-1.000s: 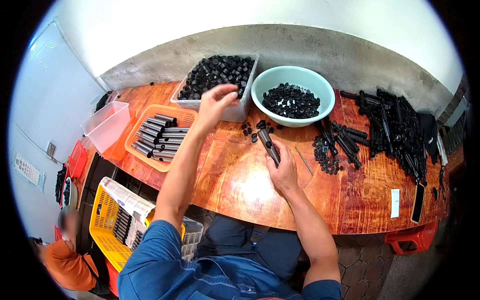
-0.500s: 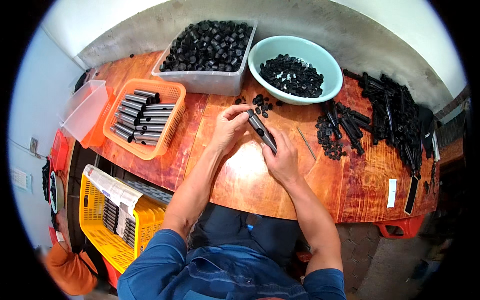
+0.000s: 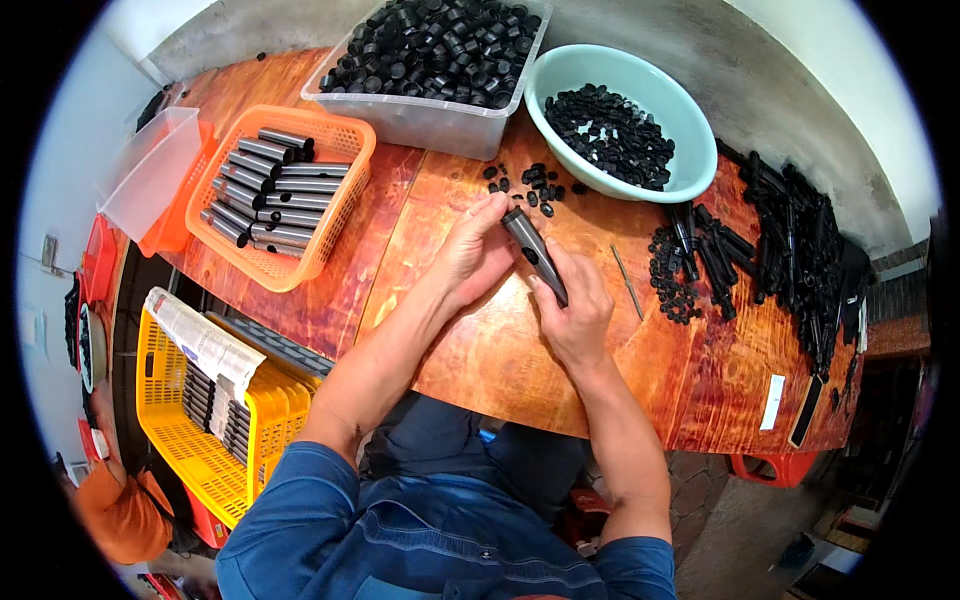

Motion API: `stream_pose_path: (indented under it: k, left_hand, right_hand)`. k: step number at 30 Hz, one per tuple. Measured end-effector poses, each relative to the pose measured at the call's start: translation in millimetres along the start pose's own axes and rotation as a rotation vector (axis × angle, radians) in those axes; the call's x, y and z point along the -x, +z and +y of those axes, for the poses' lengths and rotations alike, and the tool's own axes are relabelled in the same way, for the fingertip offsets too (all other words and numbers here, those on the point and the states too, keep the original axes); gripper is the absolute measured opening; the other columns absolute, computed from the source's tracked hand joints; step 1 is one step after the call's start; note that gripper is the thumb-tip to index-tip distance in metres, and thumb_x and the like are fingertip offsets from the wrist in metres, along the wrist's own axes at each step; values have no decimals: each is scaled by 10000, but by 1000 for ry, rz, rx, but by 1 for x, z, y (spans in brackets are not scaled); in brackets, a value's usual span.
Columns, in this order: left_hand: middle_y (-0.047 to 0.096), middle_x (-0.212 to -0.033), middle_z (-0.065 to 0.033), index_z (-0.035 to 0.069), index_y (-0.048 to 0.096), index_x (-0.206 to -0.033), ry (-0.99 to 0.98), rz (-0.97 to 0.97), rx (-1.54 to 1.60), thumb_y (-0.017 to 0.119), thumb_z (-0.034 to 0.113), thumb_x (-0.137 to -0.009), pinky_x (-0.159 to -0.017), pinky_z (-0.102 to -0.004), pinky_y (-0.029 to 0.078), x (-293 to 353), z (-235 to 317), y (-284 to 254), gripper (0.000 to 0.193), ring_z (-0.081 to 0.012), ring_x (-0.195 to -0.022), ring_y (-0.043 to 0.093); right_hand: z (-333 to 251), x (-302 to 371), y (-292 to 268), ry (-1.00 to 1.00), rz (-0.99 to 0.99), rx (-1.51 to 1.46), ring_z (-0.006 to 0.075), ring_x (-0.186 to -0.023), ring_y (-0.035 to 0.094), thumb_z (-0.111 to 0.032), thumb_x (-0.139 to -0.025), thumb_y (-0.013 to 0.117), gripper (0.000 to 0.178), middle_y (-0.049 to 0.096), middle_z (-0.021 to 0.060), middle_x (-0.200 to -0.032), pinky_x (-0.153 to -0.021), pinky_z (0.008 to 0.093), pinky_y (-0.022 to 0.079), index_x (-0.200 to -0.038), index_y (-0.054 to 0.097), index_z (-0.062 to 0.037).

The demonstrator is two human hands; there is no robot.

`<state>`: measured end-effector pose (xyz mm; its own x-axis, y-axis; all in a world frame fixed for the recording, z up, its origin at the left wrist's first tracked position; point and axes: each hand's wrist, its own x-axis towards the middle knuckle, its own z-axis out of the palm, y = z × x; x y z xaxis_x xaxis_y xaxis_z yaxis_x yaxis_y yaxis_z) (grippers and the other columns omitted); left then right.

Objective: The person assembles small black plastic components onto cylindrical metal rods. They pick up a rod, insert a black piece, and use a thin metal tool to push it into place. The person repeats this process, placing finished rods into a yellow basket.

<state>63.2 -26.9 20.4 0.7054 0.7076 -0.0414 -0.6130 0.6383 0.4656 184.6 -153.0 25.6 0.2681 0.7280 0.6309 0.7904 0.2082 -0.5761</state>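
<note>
A dark grey tube (image 3: 535,255) with a round hole in its side is held slanted above the table. My right hand (image 3: 578,315) is closed round its lower end, thumb along the side. At the upper, black end, the thumb and fingers of my left hand (image 3: 478,252) are closed against the tube; whether a small part sits between them is hidden. Just beyond the hands, several small black oval pieces (image 3: 541,183) lie loose on the wooden table (image 3: 500,370). A thin metal rod (image 3: 627,282) lies to the right of my right hand.
An orange basket (image 3: 318,262) of similar tubes stands left. Behind are a clear bin (image 3: 420,125) of black caps and a pale green basin (image 3: 705,165) of small black parts. Black assemblies (image 3: 800,250) pile up right. A yellow crate (image 3: 190,455) stands lower left; an orange-clad person (image 3: 120,515) is beyond.
The view has shifted, so the table things sit higher in the picture. My left hand has turned, its palm now more open to view at the tube's upper end. The right hand keeps its hold.
</note>
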Motion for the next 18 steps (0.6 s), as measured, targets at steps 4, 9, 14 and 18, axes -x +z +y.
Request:
stream_pose_path:
  k: [4,9,14,18]
  left_hand:
    - [646,-1050,-69,92,614,-1169,-53,-42,3,719,270,-942,-1017,-418,475,1,6,3,307,-257,-1057,587]
    - [649,-1071,-93,89,601,-1243,-188,-196,84,668,325,-956,-1078,-450,436,-2,1,-11,378,-292,-1126,581]
    - [656,-1107,-129,84,556,-1313,-260,-343,121,613,396,-972,-1120,-476,400,-3,-4,-6,465,-331,-1228,564]
    - [687,-924,-102,81,539,-1300,-256,-388,162,600,385,-978,-1133,-521,372,1,-4,-11,447,-350,-1242,562]
  right_hand:
    - [-4,1,-1,51,-39,-44,313,-841,700,-48,-783,787,487,677,150,-996,-722,388,568,-1253,660,-61]
    - [-4,2,0,54,-22,-120,318,-828,710,-43,-797,788,384,688,168,-990,-725,385,574,-1158,656,-30]
    - [-5,5,-3,144,-26,-171,305,-812,708,-59,-806,799,324,695,169,-970,-711,366,566,-1089,645,-21]
    - [-7,10,-5,266,-103,-281,235,-804,708,-65,-814,805,332,706,156,-969,-698,336,555,-1101,646,-14]
